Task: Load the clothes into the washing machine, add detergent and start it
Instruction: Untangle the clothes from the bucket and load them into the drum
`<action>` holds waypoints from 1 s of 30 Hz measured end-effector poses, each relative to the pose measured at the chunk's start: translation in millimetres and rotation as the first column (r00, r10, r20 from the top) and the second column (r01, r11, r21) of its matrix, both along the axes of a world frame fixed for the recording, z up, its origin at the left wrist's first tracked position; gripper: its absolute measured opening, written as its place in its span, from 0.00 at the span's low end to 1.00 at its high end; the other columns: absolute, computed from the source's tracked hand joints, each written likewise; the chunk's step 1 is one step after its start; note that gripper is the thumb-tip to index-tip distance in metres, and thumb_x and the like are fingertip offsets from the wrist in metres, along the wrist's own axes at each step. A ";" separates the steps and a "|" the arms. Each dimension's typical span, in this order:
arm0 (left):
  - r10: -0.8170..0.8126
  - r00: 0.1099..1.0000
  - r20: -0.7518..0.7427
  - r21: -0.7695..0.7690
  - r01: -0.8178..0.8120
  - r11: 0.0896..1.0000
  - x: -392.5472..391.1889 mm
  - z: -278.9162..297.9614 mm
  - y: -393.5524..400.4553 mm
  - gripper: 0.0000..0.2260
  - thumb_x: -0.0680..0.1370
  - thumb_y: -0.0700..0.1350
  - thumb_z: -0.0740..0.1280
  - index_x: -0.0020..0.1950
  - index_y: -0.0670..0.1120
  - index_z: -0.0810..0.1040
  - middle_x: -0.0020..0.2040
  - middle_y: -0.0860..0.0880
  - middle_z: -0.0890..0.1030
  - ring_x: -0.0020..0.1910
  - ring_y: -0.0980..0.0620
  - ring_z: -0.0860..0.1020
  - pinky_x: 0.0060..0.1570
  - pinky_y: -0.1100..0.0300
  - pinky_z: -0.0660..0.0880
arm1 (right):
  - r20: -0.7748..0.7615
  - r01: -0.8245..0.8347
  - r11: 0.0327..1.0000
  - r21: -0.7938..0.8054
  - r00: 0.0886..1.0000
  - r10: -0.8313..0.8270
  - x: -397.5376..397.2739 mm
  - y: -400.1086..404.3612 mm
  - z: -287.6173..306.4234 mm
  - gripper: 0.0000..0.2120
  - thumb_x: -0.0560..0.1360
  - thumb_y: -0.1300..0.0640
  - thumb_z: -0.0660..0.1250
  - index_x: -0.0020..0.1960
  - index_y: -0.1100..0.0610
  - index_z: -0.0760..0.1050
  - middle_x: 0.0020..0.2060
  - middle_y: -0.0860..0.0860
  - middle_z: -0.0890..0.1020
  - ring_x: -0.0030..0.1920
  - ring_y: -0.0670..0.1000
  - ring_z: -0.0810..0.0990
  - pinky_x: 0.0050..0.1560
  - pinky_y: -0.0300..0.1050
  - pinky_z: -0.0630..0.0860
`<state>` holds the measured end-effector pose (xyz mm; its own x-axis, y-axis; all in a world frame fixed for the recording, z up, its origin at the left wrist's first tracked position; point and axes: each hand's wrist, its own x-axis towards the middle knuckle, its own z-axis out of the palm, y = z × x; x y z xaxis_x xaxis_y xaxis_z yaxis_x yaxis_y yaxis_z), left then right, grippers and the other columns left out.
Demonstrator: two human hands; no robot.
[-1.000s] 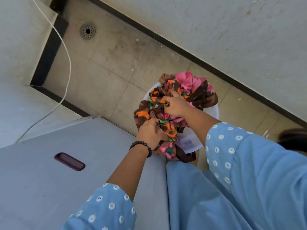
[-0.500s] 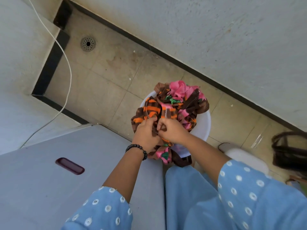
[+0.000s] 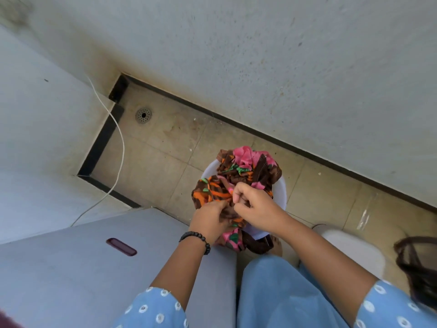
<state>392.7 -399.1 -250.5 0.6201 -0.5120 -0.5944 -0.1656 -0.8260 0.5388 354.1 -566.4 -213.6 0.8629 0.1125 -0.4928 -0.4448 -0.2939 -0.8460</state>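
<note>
A bundle of brown, pink, orange and green patterned clothes [image 3: 246, 170] fills a white bucket [image 3: 281, 188] on the tiled floor. My left hand [image 3: 209, 218], with a black bead bracelet at the wrist, grips the near side of the bundle. My right hand [image 3: 254, 204] has its fingers curled into the cloth right beside it. The grey top of the washing machine [image 3: 99, 275] lies at the lower left, its lid down, with a dark maroon recessed handle [image 3: 121, 246].
A floor drain [image 3: 143, 115] sits in the far corner. A white cable [image 3: 118, 147] hangs down the left wall. A white object [image 3: 350, 247] stands on the floor to the right of the bucket. Walls close in on the left and behind the bucket.
My hands have shifted lower on the bundle and come close together. The head camera has tilted up, so more of the wall shows. The clothes stay in the bucket.
</note>
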 end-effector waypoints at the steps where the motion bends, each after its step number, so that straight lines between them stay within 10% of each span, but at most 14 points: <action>1: -0.028 0.999 0.015 0.028 0.028 0.999 -1.4 4.8 2.4 0.12 0.73 0.45 0.67 0.55 0.45 0.79 0.51 0.47 0.82 0.52 0.46 0.79 0.50 0.50 0.76 | 0.006 0.017 1.000 0.015 1.000 -0.017 -2.1 -2.1 12.3 0.09 0.74 0.64 0.61 0.41 0.51 0.67 0.26 0.48 0.69 0.29 0.47 0.66 0.34 0.47 0.64; 13: 0.009 0.992 0.123 0.166 -0.029 0.986 -67.6 78.0 19.6 0.13 0.78 0.48 0.64 0.62 0.51 0.77 0.57 0.51 0.79 0.55 0.45 0.79 0.51 0.54 0.76 | 0.173 0.080 0.926 0.369 0.973 -0.153 -64.7 -16.3 198.4 0.08 0.73 0.66 0.61 0.40 0.54 0.69 0.23 0.44 0.66 0.27 0.46 0.62 0.32 0.40 0.65; 19: 0.254 0.960 0.121 0.195 -0.274 0.942 -85.8 121.5 37.8 0.08 0.78 0.45 0.63 0.51 0.52 0.80 0.48 0.51 0.84 0.47 0.48 0.81 0.47 0.54 0.77 | 0.320 0.014 0.894 0.448 0.931 -0.175 -85.3 -27.1 276.0 0.08 0.69 0.66 0.58 0.40 0.54 0.70 0.29 0.67 0.66 0.29 0.54 0.60 0.32 0.44 0.63; 24: 0.418 0.902 0.105 -0.101 -0.408 0.907 -80.7 186.0 41.5 0.07 0.73 0.48 0.67 0.41 0.45 0.79 0.35 0.46 0.82 0.36 0.52 0.79 0.41 0.51 0.75 | 0.434 -0.074 0.996 0.045 0.900 0.048 -88.5 -40.7 291.7 0.07 0.73 0.62 0.63 0.46 0.50 0.71 0.30 0.52 0.72 0.31 0.49 0.69 0.34 0.48 0.67; 27: 0.428 0.894 0.135 -0.313 -0.371 0.874 -79.5 255.1 24.2 0.05 0.70 0.50 0.68 0.37 0.52 0.76 0.30 0.49 0.77 0.32 0.56 0.73 0.35 0.57 0.68 | 0.215 -0.354 0.855 -0.379 0.865 0.453 -88.3 -46.7 284.1 0.25 0.74 0.47 0.66 0.69 0.43 0.63 0.60 0.45 0.73 0.59 0.44 0.72 0.58 0.44 0.73; 30: 0.318 0.942 0.110 -0.396 -0.252 0.883 -84.2 313.8 2.0 0.08 0.68 0.52 0.67 0.41 0.48 0.76 0.35 0.44 0.80 0.34 0.53 0.76 0.38 0.57 0.70 | 0.232 -0.370 0.850 -0.374 0.851 0.472 -90.9 -36.2 287.4 0.40 0.70 0.42 0.69 0.76 0.41 0.52 0.71 0.41 0.61 0.71 0.44 0.60 0.71 0.46 0.64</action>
